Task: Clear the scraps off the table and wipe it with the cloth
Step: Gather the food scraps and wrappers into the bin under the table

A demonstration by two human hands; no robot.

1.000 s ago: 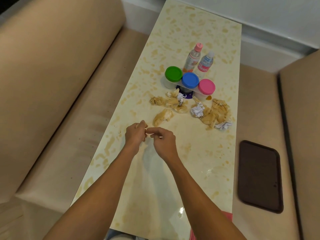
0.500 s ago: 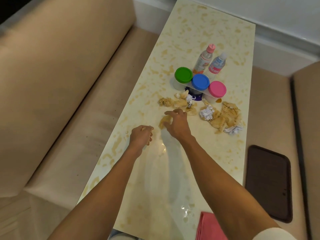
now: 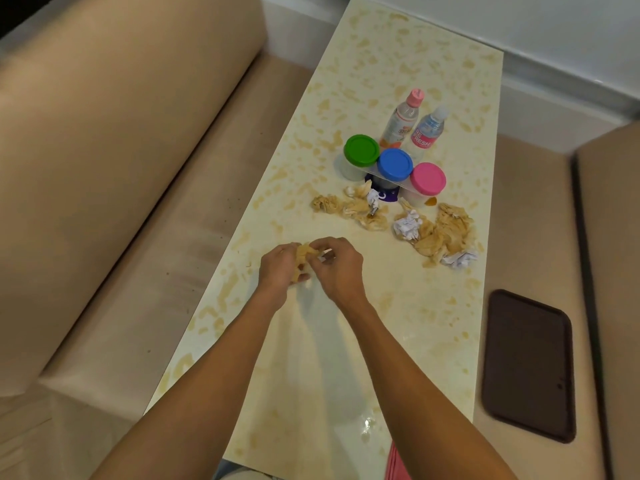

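Note:
Both hands meet over the middle of the cream speckled table [image 3: 398, 323]. My left hand [image 3: 282, 266] grips a crumpled tan scrap [image 3: 304, 252], and my right hand [image 3: 341, 268] pinches the same scrap from the right. More crumpled tan and white scraps lie farther back: one heap [image 3: 353, 209] in front of the jars and a bigger heap [image 3: 440, 233] to its right, with white paper wads [image 3: 408, 228] among them. A pink cloth [image 3: 396, 464] shows at the table's near edge, partly behind my right forearm.
Three jars with green [image 3: 362, 150], blue [image 3: 394, 164] and pink [image 3: 427, 179] lids stand behind the scraps, two small bottles [image 3: 401, 121] behind them. A dark brown tray [image 3: 528, 365] lies on the beige seat right of the table. A beige sofa runs along the left.
My right hand reached out to the nearest tan scrap, then drew it back to my left hand, which now holds it too. The camera has shifted slightly.

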